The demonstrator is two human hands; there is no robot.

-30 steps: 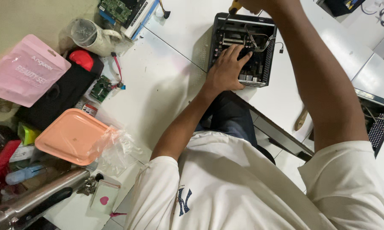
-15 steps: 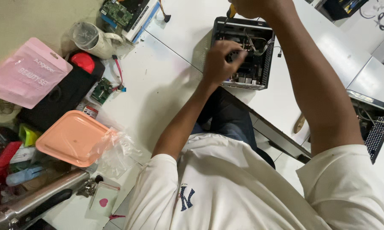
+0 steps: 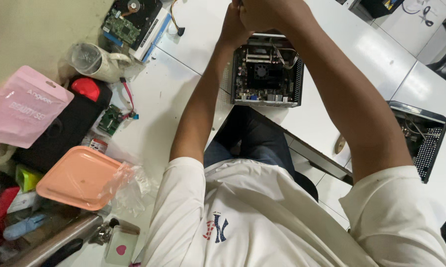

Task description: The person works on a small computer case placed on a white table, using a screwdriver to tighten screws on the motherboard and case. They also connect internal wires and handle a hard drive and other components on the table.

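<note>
At far left we see a flat pink pouch [image 3: 25, 111] with pale lettering, lying on a black bag [image 3: 60, 133]; a crumpled clear wrapper [image 3: 129, 185] overlaps the peach tray [image 3: 74, 178].

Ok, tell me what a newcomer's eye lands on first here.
First, the open small computer case on the white table, circuit board and fan exposed, with the left hand and right hand joined at its far edge. Then the clutter at left: a peach tray, a pink pouch and a bare hard drive.

Repair workshop: opened computer case [image 3: 266, 74], circuit boards [image 3: 124, 27]
</note>
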